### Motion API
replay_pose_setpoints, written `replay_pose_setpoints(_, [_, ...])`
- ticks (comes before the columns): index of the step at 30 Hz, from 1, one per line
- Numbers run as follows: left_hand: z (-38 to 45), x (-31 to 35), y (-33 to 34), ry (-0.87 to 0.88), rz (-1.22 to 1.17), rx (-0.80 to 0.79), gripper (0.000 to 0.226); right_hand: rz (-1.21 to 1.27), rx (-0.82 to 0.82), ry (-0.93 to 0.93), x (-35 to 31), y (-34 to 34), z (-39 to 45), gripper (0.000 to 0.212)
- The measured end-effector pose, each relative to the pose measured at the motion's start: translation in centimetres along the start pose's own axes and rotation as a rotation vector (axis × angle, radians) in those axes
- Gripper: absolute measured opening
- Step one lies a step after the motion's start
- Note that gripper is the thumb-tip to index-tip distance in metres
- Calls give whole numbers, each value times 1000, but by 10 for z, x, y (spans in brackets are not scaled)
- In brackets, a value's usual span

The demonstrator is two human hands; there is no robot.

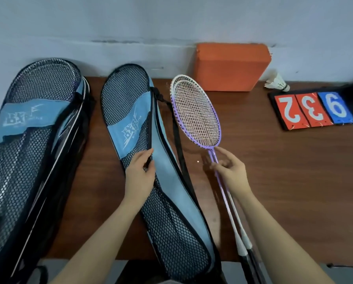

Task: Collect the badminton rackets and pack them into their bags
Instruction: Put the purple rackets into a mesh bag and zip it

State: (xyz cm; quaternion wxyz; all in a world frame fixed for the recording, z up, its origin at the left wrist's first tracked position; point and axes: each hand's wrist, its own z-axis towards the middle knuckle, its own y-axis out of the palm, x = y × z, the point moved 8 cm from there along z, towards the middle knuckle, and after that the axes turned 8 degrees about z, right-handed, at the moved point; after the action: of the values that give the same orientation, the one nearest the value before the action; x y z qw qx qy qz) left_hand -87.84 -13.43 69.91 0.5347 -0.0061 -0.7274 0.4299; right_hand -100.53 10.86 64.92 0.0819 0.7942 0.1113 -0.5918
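Left hand [139,177], centre of frame: grip pinches open edge of middle racket bag [130,119], mesh side up, blue lining exposed. Right hand [231,171], just right of it: fingers curled round shafts of two purple rackets [196,113] lying stacked on brown surface [284,171] beside bag. Far left: second bag [34,130], rackets inside. Upper right: orange block [231,66], shuttlecock [278,82], score cards [311,109].

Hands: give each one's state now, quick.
Left hand: pinching the open bag's mesh edge.
Right hand: pinching the racket shafts.
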Motion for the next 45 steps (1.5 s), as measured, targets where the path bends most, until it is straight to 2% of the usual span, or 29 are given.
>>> replay_pose_setpoints(5, [2,3,-6,-41,-60,6,36,134,-42,20,-5,14,-9,49])
replay_pose_setpoints(10, [4,11,-19,4,-71,28,37,70,-36,-47,-20,22,-18,42])
replay_pose_setpoints(13, [7,9,-23,0,-120,40,35,-89,8,-187,-40,22,-24,39])
replay_pose_setpoints(17, [13,7,-30,-28,-214,88,34,-484,6,-489,-61,29,-32,43])
replay_pose_setpoints(21, [14,9,-33,1,-242,120,35,-647,11,-580,-57,25,-36,51])
replay_pose_setpoints(28, [13,-1,-27,-138,-339,163,38,-695,75,-486,-32,-7,-45,58])
replay_pose_setpoints(34, [19,10,3,-64,-255,16,47,-736,76,-392,-15,-26,-56,55])
replay_pose_setpoints(39, [22,25,27,-19,-153,-115,56,-754,-155,-351,-1,-11,-61,55])
replay_pose_setpoints(42, [21,28,32,-14,-101,-160,58,-666,-214,-294,0,-5,-62,53])
replay_pose_setpoints(45, [18,31,33,29,-74,-208,59,-447,-260,-62,3,0,-58,50])
